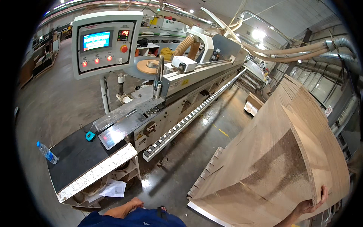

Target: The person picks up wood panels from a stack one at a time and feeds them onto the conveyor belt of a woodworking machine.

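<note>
A tall stack of large brown wood panels fills the right side, standing on a pallet. My right hand is at the near edge of the stack, its fingers wrapped round the corner of a panel. Low in front of my body is my left hand, close to my dark blue shirt. Its fingers are mostly turned away, and I see nothing in it. Papers lie on a shelf just beyond that hand, under the black-topped table.
A long edge-banding machine with a roller rail runs away ahead. Its control panel stands at the upper left. On the black-topped table are a water bottle and a teal tape measure.
</note>
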